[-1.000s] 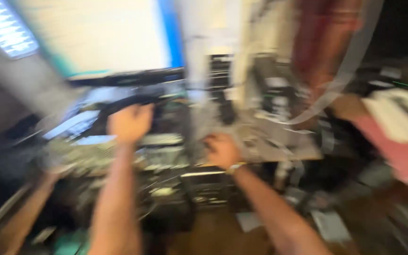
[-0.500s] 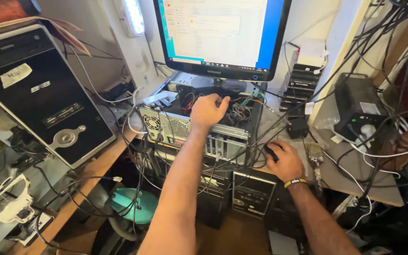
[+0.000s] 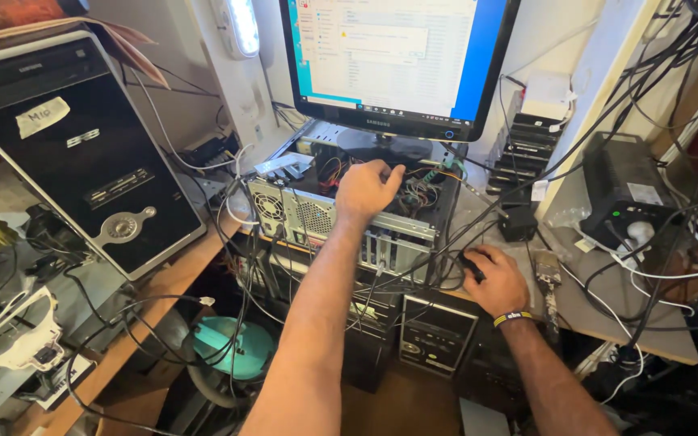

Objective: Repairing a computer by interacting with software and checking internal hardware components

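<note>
Now the view has settled after the blur of a second ago. Left hand (image 3: 369, 187) remains inside the open case (image 3: 341, 218), which lies on its side at the bench's (image 3: 607, 311) left end under the monitor (image 3: 393, 60). Fingers curled down among the coloured wires (image 3: 418, 192); whether they pinch a wire or connector, cannot tell. Compared with half a second ago the hand sits at much the same spot in the case, so the reach looks finished and the work is at the wiring.

Right hand (image 3: 494, 278) rests cupped over a black mouse (image 3: 468, 265) at the bench's front edge, just right of the case; unchanged from half a second ago.

Black tower (image 3: 74, 153) stands well left. Black box (image 3: 628, 194) with cables sits toward the bench's right end.
</note>
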